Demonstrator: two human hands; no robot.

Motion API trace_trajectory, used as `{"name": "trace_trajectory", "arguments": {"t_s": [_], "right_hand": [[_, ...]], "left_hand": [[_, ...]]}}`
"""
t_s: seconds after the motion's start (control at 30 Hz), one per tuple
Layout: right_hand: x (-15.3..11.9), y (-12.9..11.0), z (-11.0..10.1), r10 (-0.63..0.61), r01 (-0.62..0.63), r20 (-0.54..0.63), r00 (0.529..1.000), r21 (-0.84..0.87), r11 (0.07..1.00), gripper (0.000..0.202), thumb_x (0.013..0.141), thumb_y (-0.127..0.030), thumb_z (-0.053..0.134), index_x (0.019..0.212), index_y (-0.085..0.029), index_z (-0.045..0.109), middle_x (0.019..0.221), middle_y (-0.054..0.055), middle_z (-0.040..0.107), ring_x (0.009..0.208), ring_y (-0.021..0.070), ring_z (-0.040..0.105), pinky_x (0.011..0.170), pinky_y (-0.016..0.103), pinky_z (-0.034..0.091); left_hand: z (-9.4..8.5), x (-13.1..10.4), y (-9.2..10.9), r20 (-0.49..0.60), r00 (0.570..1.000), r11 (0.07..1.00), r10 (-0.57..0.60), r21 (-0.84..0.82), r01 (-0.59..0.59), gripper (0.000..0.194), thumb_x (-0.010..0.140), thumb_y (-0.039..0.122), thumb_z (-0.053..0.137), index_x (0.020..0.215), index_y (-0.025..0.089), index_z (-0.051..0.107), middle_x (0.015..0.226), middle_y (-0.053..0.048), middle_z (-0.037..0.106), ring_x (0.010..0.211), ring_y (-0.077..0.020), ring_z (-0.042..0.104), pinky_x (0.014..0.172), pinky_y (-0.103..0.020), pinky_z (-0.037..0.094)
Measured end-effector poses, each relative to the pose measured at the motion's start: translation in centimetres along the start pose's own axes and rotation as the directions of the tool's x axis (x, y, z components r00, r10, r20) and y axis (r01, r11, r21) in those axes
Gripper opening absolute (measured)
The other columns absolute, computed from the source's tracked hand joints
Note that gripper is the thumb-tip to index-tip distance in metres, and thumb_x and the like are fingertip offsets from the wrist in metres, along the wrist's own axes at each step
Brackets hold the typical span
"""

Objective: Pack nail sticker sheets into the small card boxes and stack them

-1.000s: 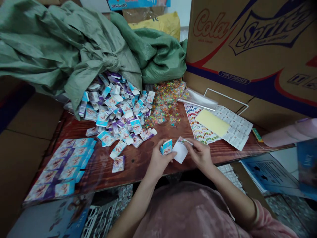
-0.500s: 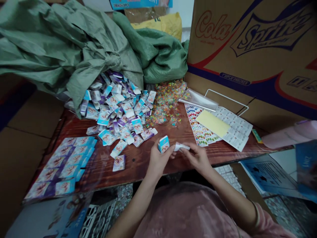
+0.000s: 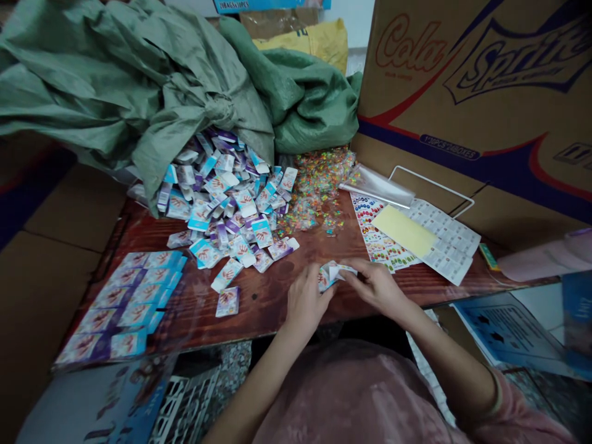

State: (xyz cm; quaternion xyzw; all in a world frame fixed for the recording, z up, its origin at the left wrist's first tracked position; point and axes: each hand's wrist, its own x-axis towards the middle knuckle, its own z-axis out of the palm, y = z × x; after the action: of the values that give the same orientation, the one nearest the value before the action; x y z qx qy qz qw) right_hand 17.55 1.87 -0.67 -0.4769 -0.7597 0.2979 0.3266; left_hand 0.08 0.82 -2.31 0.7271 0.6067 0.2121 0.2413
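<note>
My left hand (image 3: 305, 300) is closed around a small printed carton (image 3: 324, 279) with a hand picture on it, tilted toward the right. Between the fingers of my right hand (image 3: 380, 288) is a small folded white paper (image 3: 346, 269), pinched right at the carton's end. Whether the paper is inside the carton or only against it, I cannot tell. To the left of my hands, a heap of similar cartons (image 3: 245, 202) spills from a green sack (image 3: 198, 105). One single carton (image 3: 227, 301) lies apart, nearer the table's front edge.
Neat rows of cartons (image 3: 134, 295) stand on the left of the wooden table (image 3: 198, 324). Small colourful candy packets (image 3: 319, 185) lie behind my hands. Sticker sheets (image 3: 370, 228), a yellow paper (image 3: 403, 231) and a clear plastic roll (image 3: 383, 187) are at right, before a large cardboard box (image 3: 416, 92).
My left hand has turned the carton from upright to tilted and brought it against the folded paper in my right hand. The whole view has shifted slightly.
</note>
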Motion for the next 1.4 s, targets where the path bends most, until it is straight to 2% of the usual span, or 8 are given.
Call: {"name": "trace_trajectory", "arguments": {"t_s": [0.17, 0.53, 0.77, 0.97, 1.1, 1.23, 1.3, 1.4], "right_hand": [[0.9, 0.1, -0.4, 0.038, -0.018, 0.178, 0.983, -0.11, 0.994, 0.027, 0.092, -0.033, 0.048, 0.098, -0.019, 0.07, 0.081, 0.005, 0.074, 0.072, 0.0186, 0.067, 0.065, 0.025, 0.047], [2.0, 0.2, 1.4, 0.037, -0.009, 0.178, 0.983, -0.157, 0.988, 0.031, 0.095, -0.037, 0.044, 0.089, -0.017, 0.067, 0.077, 0.005, 0.071, 0.069, 0.0162, 0.065, 0.061, 0.022, 0.041], [2.5, -0.2, 1.0, 0.107, 0.093, 0.336, 0.936, -0.529, 0.843, 0.031, 0.098, -0.037, 0.036, 0.102, -0.018, 0.06, 0.072, 0.007, 0.07, 0.065, 0.0201, 0.066, 0.059, 0.025, 0.036], [3.1, -0.2, 1.3, 0.003, 0.204, 0.427, 0.904, -0.438, 0.875, 0.023, 0.097, -0.032, 0.039, 0.096, -0.02, 0.059, 0.079, 0.006, 0.07, 0.076, 0.0204, 0.067, 0.06, 0.025, 0.035], [4.6, 0.6, 2.0, 0.01, 0.126, 0.35, 0.937, -0.364, 0.923, 0.031, 0.099, -0.04, 0.031, 0.111, -0.018, 0.05, 0.078, 0.004, 0.067, 0.074, 0.0195, 0.066, 0.062, 0.025, 0.039], [7.7, 4.1, 2.6, -0.006, 0.017, 0.03, 1.0, -0.406, 0.914, 0.027, 0.096, -0.038, 0.041, 0.105, -0.015, 0.054, 0.102, 0.012, 0.064, 0.097, 0.0228, 0.06, 0.082, 0.033, 0.044], [9.2, 6.2, 3.0, -0.032, 0.032, 0.008, 0.999, -0.436, 0.9, 0.022, 0.091, -0.028, 0.051, 0.105, -0.012, 0.057, 0.115, 0.018, 0.059, 0.11, 0.0265, 0.053, 0.093, 0.039, 0.042], [10.4, 8.5, 3.2, -0.045, 0.053, 0.028, 0.999, -0.413, 0.909, 0.019, 0.089, -0.012, 0.047, 0.1, -0.01, 0.062, 0.113, 0.018, 0.06, 0.11, 0.0248, 0.053, 0.099, 0.04, 0.039]], "left_hand": [[0.3, -0.2, -0.4, -0.017, 0.998, 0.998, 0.062, -0.005, -0.063, 0.026, 0.082, 0.027, 0.058, 0.107, 0.023, 0.051, 0.103, -0.007, 0.064, 0.096, -0.025, 0.062, 0.078, -0.033, 0.046], [0.1, -0.4, -0.9, 0.022, 1.0, 0.995, -0.008, -0.096, 0.01, 0.023, 0.081, 0.027, 0.059, 0.101, 0.019, 0.052, 0.103, -0.009, 0.064, 0.098, -0.0263, 0.06, 0.082, -0.036, 0.045], [0.4, 0.0, -1.2, 0.001, 0.997, 0.989, -0.081, -0.125, 0.08, 0.025, 0.077, 0.029, 0.065, 0.097, 0.02, 0.054, 0.099, -0.008, 0.065, 0.096, -0.0265, 0.061, 0.081, -0.036, 0.045], [1.1, -0.4, -1.5, -0.055, 0.998, 0.984, -0.009, -0.177, -0.001, 0.021, 0.079, 0.024, 0.06, 0.099, 0.02, 0.054, 0.102, -0.009, 0.063, 0.1, -0.026, 0.059, 0.085, -0.037, 0.044], [1.4, 0.0, -2.8, -0.017, 0.998, 0.904, -0.066, -0.425, 0.053, 0.018, 0.083, 0.026, 0.054, 0.099, 0.018, 0.056, 0.098, -0.008, 0.066, 0.093, -0.0226, 0.062, 0.082, -0.034, 0.045], [2.0, 0.2, -4.0, 0.046, 0.98, 0.721, -0.194, -0.671, 0.174, 0.03, 0.083, 0.037, 0.055, 0.105, 0.016, 0.057, 0.093, -0.006, 0.067, 0.084, -0.0179, 0.062, 0.075, -0.027, 0.046], [2.1, 0.2, -4.2, 0.09, 0.964, 0.637, -0.25, -0.734, 0.234, 0.035, 0.082, 0.042, 0.055, 0.104, 0.015, 0.058, 0.086, -0.004, 0.065, 0.074, -0.0148, 0.06, 0.066, -0.023, 0.046], [1.8, 0.3, -4.1, 0.148, 0.936, 0.538, -0.32, -0.785, 0.308, 0.042, 0.077, 0.05, 0.06, 0.101, 0.015, 0.058, 0.072, 0.001, 0.059, 0.057, -0.0108, 0.052, 0.049, -0.019, 0.04]]}}
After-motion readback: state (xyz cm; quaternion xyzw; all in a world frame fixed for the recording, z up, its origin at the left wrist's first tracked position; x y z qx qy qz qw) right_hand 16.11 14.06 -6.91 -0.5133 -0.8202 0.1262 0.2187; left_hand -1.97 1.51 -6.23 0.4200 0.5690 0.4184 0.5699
